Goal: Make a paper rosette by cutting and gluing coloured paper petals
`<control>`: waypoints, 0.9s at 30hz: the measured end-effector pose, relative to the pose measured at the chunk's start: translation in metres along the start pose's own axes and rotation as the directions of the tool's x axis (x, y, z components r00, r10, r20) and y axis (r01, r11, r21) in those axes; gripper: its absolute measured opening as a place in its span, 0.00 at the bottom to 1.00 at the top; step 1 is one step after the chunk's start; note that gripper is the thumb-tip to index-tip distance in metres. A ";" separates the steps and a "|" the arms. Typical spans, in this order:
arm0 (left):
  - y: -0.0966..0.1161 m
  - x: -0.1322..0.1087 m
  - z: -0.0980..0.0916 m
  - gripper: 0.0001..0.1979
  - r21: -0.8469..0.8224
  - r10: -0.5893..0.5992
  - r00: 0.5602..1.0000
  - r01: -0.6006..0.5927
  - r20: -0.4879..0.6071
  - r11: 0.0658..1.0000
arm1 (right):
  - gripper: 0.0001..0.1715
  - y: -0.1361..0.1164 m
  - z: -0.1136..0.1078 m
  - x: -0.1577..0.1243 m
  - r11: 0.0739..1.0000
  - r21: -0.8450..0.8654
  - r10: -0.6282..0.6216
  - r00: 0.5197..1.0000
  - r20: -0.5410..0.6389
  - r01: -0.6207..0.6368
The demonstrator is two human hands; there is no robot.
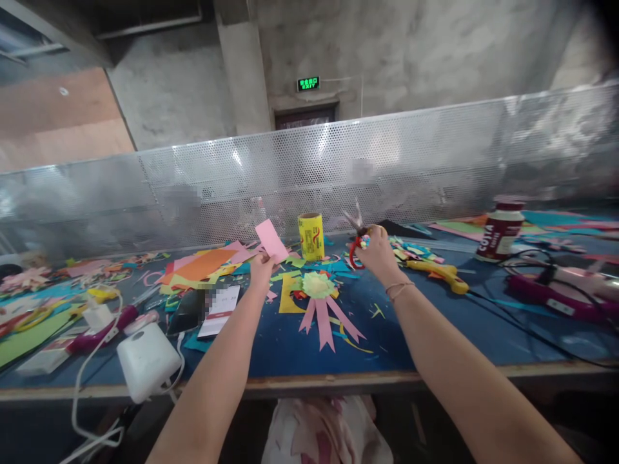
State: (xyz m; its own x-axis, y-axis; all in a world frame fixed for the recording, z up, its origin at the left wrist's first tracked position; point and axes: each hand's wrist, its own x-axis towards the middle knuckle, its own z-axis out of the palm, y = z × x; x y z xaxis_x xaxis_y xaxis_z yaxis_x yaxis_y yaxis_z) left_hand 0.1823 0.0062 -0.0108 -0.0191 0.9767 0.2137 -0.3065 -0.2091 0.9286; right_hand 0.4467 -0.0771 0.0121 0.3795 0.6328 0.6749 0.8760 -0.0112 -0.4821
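My left hand (262, 265) pinches the lower edge of a pink paper rectangle (271, 240), held up above the table. In my right hand (378, 253) is a pair of scissors (356, 227) with red handles, its blades spread apart and pointing up and away from me. Between my arms lies a paper rosette (318, 285) with a pale green pleated top and several pink tails (325, 323). Partly under it sits a piece of yellow paper (288, 293). Behind the rosette stands a yellow roll of tape (311, 236).
A yellow glue gun (440, 274) with a black cord lies right of my right hand. Farther right stands a brown bottle (501, 230). Coloured sheets (203, 267), a phone (220, 312) and a white charger (147, 361) are on the left. A perforated metal panel (232, 187) borders the back.
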 end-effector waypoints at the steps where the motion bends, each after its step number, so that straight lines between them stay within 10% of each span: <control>1: 0.000 0.000 0.000 0.07 -0.013 0.001 1.000 -0.001 0.013 1.000 | 0.33 -0.003 0.001 0.000 0.999 0.026 -0.041 0.999 0.005 0.041; 15: 0.015 -0.010 0.011 0.11 -0.339 -0.020 1.000 0.021 0.008 0.941 | 0.24 -0.054 0.017 -0.040 0.885 0.220 -0.465 0.790 0.400 0.409; 27: 0.012 -0.019 0.020 0.12 -0.283 0.012 0.991 0.026 0.132 0.959 | 0.20 -0.060 0.025 -0.045 0.881 0.303 -0.469 0.761 0.449 0.364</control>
State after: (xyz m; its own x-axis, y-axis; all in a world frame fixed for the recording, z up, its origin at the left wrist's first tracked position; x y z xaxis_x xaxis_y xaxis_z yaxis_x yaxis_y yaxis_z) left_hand 0.1978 -0.0160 0.0018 0.1029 0.9594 0.2627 -0.5640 -0.1612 0.8099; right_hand 0.3697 -0.0853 -0.0039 -0.2557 0.8340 0.4889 0.8195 0.4553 -0.3480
